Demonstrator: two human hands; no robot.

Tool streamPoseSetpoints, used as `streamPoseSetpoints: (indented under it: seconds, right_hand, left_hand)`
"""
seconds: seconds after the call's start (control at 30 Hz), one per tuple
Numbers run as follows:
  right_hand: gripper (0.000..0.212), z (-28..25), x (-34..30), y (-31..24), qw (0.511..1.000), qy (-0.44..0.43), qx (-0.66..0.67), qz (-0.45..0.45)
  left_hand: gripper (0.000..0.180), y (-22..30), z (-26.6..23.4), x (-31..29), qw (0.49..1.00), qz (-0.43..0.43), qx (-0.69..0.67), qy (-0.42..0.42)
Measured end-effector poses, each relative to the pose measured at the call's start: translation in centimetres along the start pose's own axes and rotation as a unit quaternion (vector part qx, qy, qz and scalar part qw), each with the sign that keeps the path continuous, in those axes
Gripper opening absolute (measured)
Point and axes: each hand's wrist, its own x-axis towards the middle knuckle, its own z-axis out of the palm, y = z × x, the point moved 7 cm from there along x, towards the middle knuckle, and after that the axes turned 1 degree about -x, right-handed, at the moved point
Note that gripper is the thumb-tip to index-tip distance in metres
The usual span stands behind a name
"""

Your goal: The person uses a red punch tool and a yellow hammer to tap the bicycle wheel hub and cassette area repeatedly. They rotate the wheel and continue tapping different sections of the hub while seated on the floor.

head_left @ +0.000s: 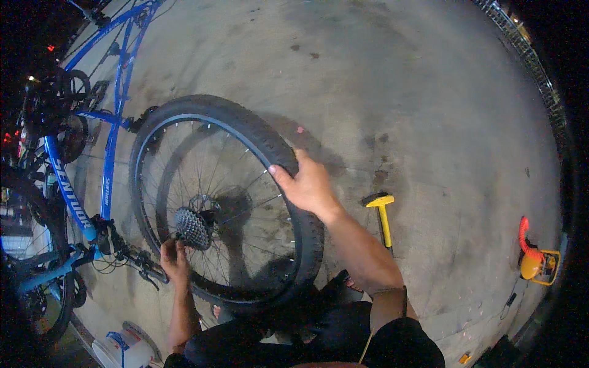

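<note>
A bicycle wheel (pixel 227 109) with a black knobby tyre stands tilted in front of me, off any bike. My right hand (pixel 310 187) is closed over the tyre on the wheel's right side, with the thumb on the rim. At the hub sits a grey rear cassette (pixel 192 228). Just below it my left hand (pixel 175 262) has its thumb and fingers pinched together near the axle end. What lies between those fingertips is too small to make out.
On the left a blue bicycle frame (pixel 109 165) lies close to the wheel. A yellow and black T-shaped tool (pixel 383 218) rests right of my arm. Farther right is a yellow device with a red coiled hose (pixel 524 236). A white bucket (pixel 132 348) stands at the lower left.
</note>
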Motion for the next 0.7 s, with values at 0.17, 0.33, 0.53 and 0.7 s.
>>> streamPoseSetpoints:
  seconds: [0.17,0.33,0.53,0.7]
  right_hand:
    - [0.049,1.1,0.8,1.7,0.999,0.008,0.032,0.02]
    - [0.058,4.2,2.3,8.9,0.996,0.008,0.008,0.093]
    - [0.066,2.7,1.8,11.3,0.986,0.037,-0.085,0.137]
    - [0.07,3.9,1.5,12.9,0.984,0.035,-0.053,0.167]
  left_hand:
    - [0.015,-2.0,0.7,0.6,0.998,-0.052,-0.031,-0.017]
    - [0.017,0.3,2.9,1.2,0.999,-0.028,0.018,-0.015]
    - [0.015,0.6,4.6,1.7,0.998,-0.003,0.04,-0.047]
    - [0.018,0.6,4.2,1.0,0.997,0.027,0.056,-0.046]
